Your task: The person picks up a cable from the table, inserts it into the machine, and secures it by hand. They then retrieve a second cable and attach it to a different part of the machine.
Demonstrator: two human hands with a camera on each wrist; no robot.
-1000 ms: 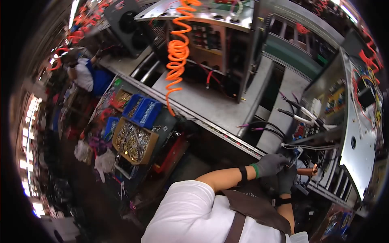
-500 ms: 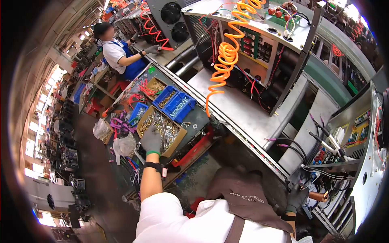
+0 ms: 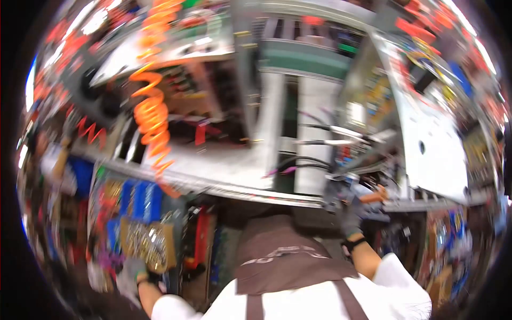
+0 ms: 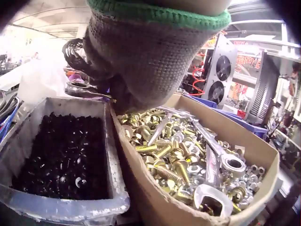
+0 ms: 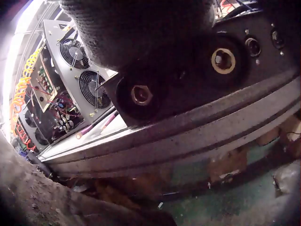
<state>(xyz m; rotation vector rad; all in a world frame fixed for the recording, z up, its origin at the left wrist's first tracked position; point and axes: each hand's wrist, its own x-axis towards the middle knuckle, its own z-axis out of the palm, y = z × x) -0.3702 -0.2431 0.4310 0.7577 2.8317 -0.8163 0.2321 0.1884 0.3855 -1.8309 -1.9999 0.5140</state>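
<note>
My left hand (image 3: 130,274), in a grey glove with a green cuff, is low over the left bench, beside a cardboard box (image 4: 150,197) of brass-coloured bolts, nuts and wrenches (image 4: 211,165). In the left wrist view a dark metal tool with a ring end (image 4: 77,88) juts out below its fingers; I cannot tell whether they grip it. My gloved right hand (image 3: 349,217) is at the conveyor edge, close to a copper-coloured part (image 3: 376,196). In the right wrist view it is over a black panel (image 5: 181,94) with two brass hex fittings (image 5: 141,95); its fingertips are hidden.
A grey bin (image 4: 61,207) of small black parts stands beside the cardboard box. Blue bins (image 3: 145,201) are behind it. An orange coiled hose (image 3: 152,114) hangs ahead. Open metal cabinets with black and white cables (image 3: 341,141) stand along the conveyor rail (image 3: 240,196).
My left hand has gone from the right-hand cabinet to the cardboard box, then to its near left side. The right hand stays by the copper-coloured part. The head view has swung and blurred.
</note>
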